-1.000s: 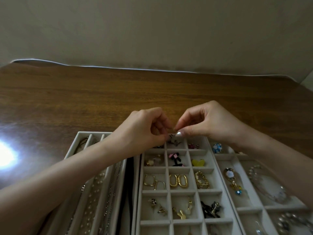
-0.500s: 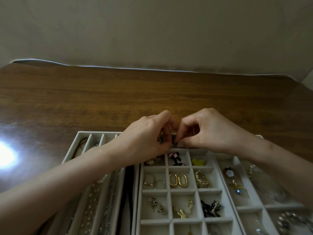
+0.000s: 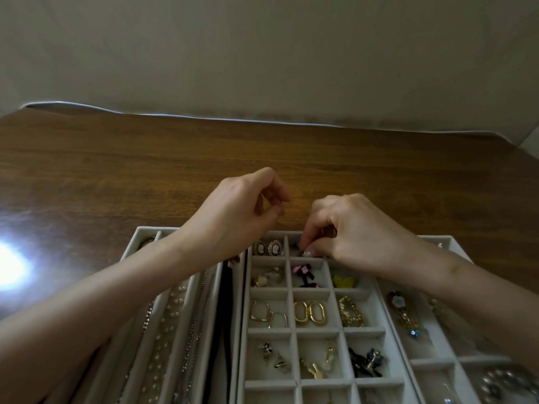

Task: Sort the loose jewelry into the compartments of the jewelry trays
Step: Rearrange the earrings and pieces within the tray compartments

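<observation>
the right hand point(image 3: 358, 228) pinches a small dark piece point(image 3: 298, 249) down in the top middle box of the grey tray point(image 3: 269, 331), and the left hand point(image 3: 239, 208) hangs nearby, fingers loosely bent, holding nothing.

Two hands logged: left hand point(image 3: 240, 212), right hand point(image 3: 358, 231). Both forearms point(image 3: 122, 298) are bare as far as the frame edge. A pale, glossy nail point(image 3: 307, 253) is noted on the right hand. A small glint is noted at one right knuckle; a ring cannot be confirmed.
</observation>
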`<action>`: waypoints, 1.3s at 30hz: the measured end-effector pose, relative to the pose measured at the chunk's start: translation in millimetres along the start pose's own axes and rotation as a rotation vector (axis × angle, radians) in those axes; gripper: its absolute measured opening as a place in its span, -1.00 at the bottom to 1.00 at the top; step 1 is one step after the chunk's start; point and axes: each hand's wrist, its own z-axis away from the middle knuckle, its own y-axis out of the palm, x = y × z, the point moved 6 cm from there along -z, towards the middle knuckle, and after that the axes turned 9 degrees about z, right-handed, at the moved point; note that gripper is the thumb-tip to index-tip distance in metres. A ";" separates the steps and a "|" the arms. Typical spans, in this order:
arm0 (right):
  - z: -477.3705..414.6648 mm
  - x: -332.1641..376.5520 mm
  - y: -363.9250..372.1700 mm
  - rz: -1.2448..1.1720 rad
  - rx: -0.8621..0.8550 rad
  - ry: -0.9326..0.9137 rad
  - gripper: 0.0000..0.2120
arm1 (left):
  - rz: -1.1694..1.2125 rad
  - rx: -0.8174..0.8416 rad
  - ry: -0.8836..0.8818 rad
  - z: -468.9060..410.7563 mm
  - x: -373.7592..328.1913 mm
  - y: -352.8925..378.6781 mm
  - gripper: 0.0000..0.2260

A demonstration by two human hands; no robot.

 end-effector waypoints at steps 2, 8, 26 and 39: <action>0.7 0.5 1.2 0.063 -0.015 -0.007 -0.92 | -0.003 0.004 0.004 0.3 -0.5 0.4 -0.87; -0.3 -1.6 -0.9 0.119 -0.047 0.018 -0.98 | -0.026 0.020 0.011 0.2 -1.6 1.3 -0.88; -1.0 -16.1 -17.9 -0.053 0.023 0.024 -0.99 | -0.337 0.275 0.213 6.4 -3.1 20.2 -0.61; -4.6 -0.1 -5.2 0.251 0.043 -0.010 -0.95 | -0.373 0.275 0.248 7.9 -7.2 20.2 -0.62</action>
